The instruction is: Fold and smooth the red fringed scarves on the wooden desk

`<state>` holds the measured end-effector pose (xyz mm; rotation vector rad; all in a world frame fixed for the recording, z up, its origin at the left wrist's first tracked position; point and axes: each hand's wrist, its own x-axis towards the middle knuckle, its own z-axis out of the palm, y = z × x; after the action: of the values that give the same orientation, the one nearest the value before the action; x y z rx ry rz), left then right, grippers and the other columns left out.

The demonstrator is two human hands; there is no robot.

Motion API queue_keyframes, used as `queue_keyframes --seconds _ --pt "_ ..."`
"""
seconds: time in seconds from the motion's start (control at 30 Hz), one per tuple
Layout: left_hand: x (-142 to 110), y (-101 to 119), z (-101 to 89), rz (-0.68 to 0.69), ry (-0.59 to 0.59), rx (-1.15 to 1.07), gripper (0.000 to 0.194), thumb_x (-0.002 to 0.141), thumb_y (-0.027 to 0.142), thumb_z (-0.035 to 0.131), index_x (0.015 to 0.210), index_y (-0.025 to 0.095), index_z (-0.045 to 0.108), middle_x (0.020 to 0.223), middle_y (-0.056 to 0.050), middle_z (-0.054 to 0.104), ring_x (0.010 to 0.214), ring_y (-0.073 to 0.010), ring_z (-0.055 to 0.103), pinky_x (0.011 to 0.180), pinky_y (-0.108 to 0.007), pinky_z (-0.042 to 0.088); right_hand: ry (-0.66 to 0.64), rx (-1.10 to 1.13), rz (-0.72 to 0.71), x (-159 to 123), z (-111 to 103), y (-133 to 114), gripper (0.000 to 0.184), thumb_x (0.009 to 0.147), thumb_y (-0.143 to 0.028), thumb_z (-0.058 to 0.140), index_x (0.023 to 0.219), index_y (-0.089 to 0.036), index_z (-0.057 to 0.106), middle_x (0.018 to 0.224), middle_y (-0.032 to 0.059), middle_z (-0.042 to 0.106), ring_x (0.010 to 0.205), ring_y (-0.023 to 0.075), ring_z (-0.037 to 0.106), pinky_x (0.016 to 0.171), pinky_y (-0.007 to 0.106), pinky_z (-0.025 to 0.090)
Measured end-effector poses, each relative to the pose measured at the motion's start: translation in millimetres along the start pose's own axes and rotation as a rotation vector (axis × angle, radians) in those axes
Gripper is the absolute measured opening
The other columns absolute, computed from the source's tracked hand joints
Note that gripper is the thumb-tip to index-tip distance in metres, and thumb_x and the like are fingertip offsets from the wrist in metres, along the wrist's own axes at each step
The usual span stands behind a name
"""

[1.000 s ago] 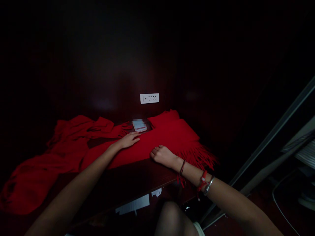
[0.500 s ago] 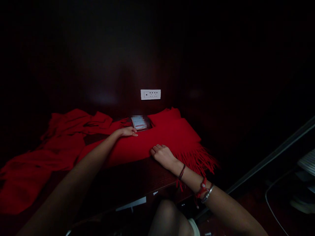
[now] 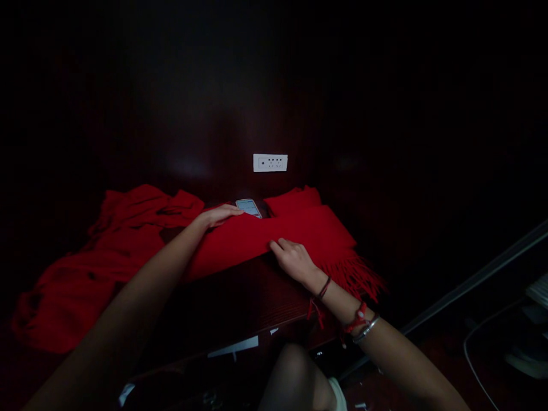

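A long red scarf with a fringed right end lies across the dark wooden desk. My left hand grips its far edge, fingers closed, just beside a lit phone that the raised cloth partly covers. On the near edge, my right hand pinches the scarf left of the fringe; the fingertips are partly hidden by the fabric. Bracelets and a silver bangle circle my right wrist and forearm. The cloth is lifted a little between my two hands.
Crumpled red fabric is heaped at the left of the desk. Folded red cloth lies at the back. A white socket panel is on the dark wall. A white cable hangs at the lower right.
My left hand has moved slightly away from me, raising the scarf's far edge over part of the phone. My right hand has shifted a little up and right with the near edge.
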<state>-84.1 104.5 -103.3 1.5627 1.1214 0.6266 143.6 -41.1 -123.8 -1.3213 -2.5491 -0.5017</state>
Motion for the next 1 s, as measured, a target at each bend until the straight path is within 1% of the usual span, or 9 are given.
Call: queue_keyframes --seconds 0.07,0.13,0.2,0.27,0.33,0.43,0.6,0.8,1.0 --pt "3.2 13.1 -1.6 0.022 0.037 -0.082 0.025 0.062 0.035 0.058 0.076 0.015 0.055 0.072 -0.002 0.06 0.064 -0.0124 0.054 0.06 -0.024 0.042 0.121 0.116 0.122 -3.1 -6.1 6.5 0.024 0.081 -0.014 0.032 0.1 -0.016 0.045 0.084 0.0075 0.055 0.073 0.015 0.053 0.063 0.024 0.039" --pt "9.6 27.2 0.3 0.057 0.053 -0.123 0.022 0.061 0.035 0.061 0.074 0.017 0.056 0.07 0.0 0.06 0.061 -0.0111 0.054 0.058 -0.022 0.042 0.292 0.273 0.225 -5.5 -10.7 12.7 0.023 0.081 -0.014 0.03 0.098 -0.016 0.045 0.085 0.0073 0.056 0.076 0.0139 0.054 0.066 0.023 0.039" --pt "19.0 41.6 7.1 0.107 0.047 -0.153 0.022 0.06 0.034 0.063 0.073 0.019 0.056 0.07 0.001 0.059 0.062 -0.0111 0.054 0.058 -0.022 0.042 0.457 0.416 0.322 -8.1 -15.1 19.3 0.021 0.08 -0.016 0.031 0.096 -0.015 0.046 0.082 0.0061 0.057 0.073 0.013 0.055 0.065 0.022 0.04" --pt "30.6 55.9 18.9 0.161 0.021 -0.174 0.022 0.06 0.035 0.063 0.074 0.019 0.057 0.072 0.001 0.06 0.063 -0.0117 0.055 0.06 -0.022 0.043 0.544 0.538 0.425 -11.4 -20.4 27.3 0.022 0.079 -0.018 0.031 0.096 -0.016 0.045 0.07 0.0025 0.057 0.062 0.0118 0.054 0.059 0.022 0.04" --pt "43.8 70.0 34.4 0.209 -0.016 -0.184 0.023 0.06 0.036 0.063 0.075 0.018 0.057 0.071 0.001 0.059 0.063 -0.0118 0.055 0.06 -0.023 0.043 0.574 0.672 0.509 -15.6 -26.3 37.9 0.025 0.078 -0.018 0.031 0.099 -0.016 0.045 0.056 -0.0021 0.054 0.05 0.0102 0.052 0.052 0.021 0.039" --pt "65.8 89.4 61.5 0.259 -0.07 -0.191 0.027 0.06 0.037 0.063 0.076 0.017 0.057 0.069 0.001 0.059 0.059 -0.0114 0.054 0.059 -0.025 0.043 0.597 0.885 0.573 -23.2 -33.3 58.9 0.033 0.076 -0.017 0.029 0.105 -0.016 0.045 0.048 -0.005 0.052 0.041 0.0087 0.049 0.047 0.019 0.038" --pt "106.6 111.7 107.4 0.283 -0.092 -0.151 0.033 0.053 0.04 0.066 0.072 0.016 0.058 0.066 0.001 0.059 0.061 -0.0131 0.054 0.062 -0.027 0.042 0.647 1.127 0.706 -40.0 -29.4 95.7 0.026 0.073 -0.023 0.031 0.085 -0.014 0.052 0.045 -0.0025 0.054 0.036 0.0093 0.048 0.041 0.019 0.037" --pt "148.5 122.3 152.2 0.197 -0.098 -0.006 0.026 0.053 0.037 0.065 0.067 0.016 0.059 0.064 0.0 0.06 0.065 -0.0145 0.055 0.065 -0.027 0.043 0.698 1.098 0.831 -61.9 -0.3 126.6 0.02 0.075 -0.026 0.029 0.082 -0.018 0.045 0.042 -0.0055 0.051 0.037 0.0101 0.049 0.039 0.018 0.037" --pt "172.0 118.8 171.6 0.078 -0.109 0.081 0.012 0.056 0.025 0.063 0.063 0.016 0.06 0.074 -0.003 0.064 0.077 -0.0177 0.057 0.072 -0.027 0.043 0.59 0.972 0.996 -72.5 36.6 152.5 0.016 0.071 -0.022 0.028 0.077 -0.02 0.043 0.046 -0.0082 0.044 0.033 0.0094 0.047 0.034 0.017 0.034"
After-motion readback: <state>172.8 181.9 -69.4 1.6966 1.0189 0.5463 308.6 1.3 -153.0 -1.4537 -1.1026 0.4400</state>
